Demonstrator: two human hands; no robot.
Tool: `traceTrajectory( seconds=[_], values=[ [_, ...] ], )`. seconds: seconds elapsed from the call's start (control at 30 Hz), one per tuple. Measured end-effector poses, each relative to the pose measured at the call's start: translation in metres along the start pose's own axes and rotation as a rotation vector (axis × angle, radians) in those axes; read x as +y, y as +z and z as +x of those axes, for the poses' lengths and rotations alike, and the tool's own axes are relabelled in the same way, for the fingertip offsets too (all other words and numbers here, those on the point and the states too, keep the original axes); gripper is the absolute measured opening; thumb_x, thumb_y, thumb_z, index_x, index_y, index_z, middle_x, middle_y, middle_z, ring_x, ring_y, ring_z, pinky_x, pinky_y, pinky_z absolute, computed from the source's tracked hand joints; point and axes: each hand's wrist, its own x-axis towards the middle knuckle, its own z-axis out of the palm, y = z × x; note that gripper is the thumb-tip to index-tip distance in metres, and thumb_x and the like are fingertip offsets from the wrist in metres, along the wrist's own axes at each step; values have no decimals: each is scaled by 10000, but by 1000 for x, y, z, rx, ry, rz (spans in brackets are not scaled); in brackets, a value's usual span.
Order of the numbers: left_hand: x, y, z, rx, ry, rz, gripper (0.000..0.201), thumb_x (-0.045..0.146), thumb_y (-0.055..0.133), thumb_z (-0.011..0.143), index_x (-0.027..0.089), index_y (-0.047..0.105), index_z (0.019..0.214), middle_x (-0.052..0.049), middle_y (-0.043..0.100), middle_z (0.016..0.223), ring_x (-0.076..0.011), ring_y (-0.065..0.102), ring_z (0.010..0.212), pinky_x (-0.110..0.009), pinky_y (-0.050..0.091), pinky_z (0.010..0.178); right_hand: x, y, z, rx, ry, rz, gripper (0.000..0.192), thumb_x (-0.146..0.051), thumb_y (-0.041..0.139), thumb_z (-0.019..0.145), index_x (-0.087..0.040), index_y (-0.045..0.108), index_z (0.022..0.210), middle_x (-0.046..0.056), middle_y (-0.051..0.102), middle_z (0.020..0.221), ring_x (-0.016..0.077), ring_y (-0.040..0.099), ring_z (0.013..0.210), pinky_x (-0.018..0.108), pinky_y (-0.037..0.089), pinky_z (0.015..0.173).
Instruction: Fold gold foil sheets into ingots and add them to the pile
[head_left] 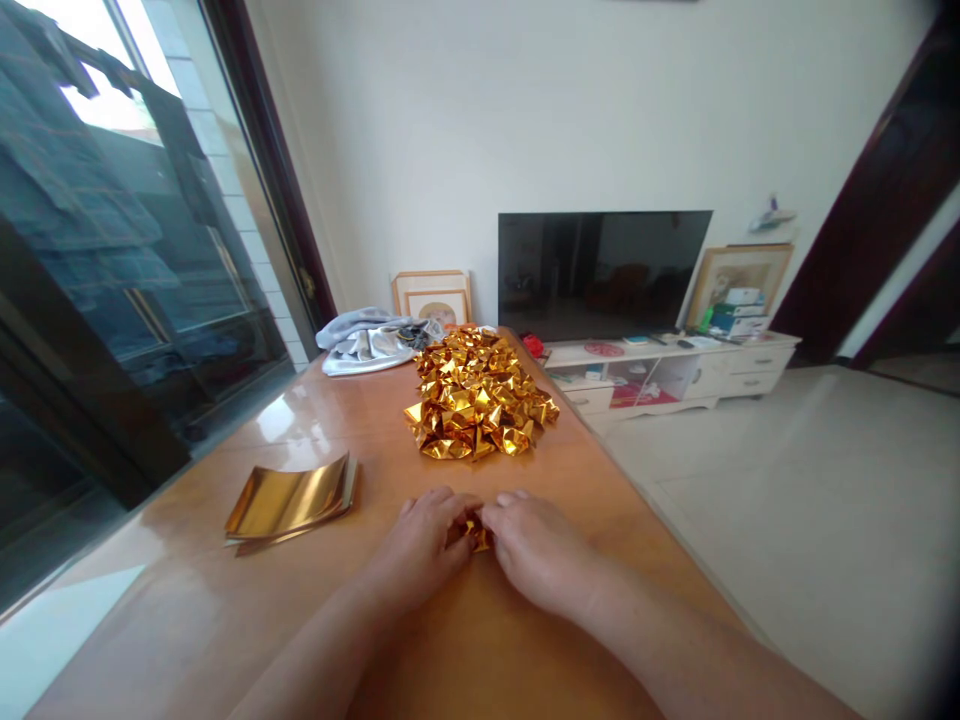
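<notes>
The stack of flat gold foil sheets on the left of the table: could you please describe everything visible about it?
The stack of flat gold foil sheets lies on the glossy orange-brown wooden table, left of both hands and apart from them. The sheets look like thin, mirror-bright metallic paper, roughly square, unfolded, with the top one curling up slightly at its far edge. Darker edges of lower sheets peek out beneath. Nothing touches it but the table.

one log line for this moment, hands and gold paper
left hand and right hand: pinching small folded gold foil piece | ahead: pile of folded gold foil pieces | left: stack of flat gold foil sheets
</notes>
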Motion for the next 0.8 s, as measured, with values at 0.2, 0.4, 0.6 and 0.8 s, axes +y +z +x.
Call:
traceTrajectory(
  seconds=[0.2, 0.4, 0.6, 0.8],
  values=[
    [6, -14, 3, -110, 50, 83, 190, 278, 533, 921, 274, 718, 966, -36, 625, 933, -216, 592, 913, -288, 408, 777, 1, -3, 1, -51, 13, 9, 212, -150, 504, 892, -160, 710, 942, 92, 715, 942, 200, 639, 850, 285, 408, 724],
    [3, -15, 9, -145, 92, 158, 257, 370, 503, 942, 286, 745, 963, -49, 626, 914, -222, 601, 880, -292, 416, 749, 9, 5, 10, -33, 229, 163, 214, -314, 511, 926, -212, 695, 964, 39, 747, 915, 177, 661, 788, 255, 354, 601],
    [-7, -8, 11, -121, 125, 144, 314, 417, 470, 956, 284, 752, 928, -58, 639, 896, -216, 610, 848, -290, 434, 727, 14, 9, 15, -53, 256, 125, 270, -439, 533, 893, -244, 684, 1002, 45, 754, 941, 213, 678, 809, 271, 423, 613],
    [-11, -9, 12, -140, 115, 60, 296, 452, 513, 936, 291, 761, 956, -52, 656, 898, -213, 618, 840, -285, 455, 730, 13, 5, 15, -67, 200, 43, 297, -450, 513, 905, -226, 674, 1016, 75, 758, 954, 245, 707, 829, 295, 466, 613]
  ],
)
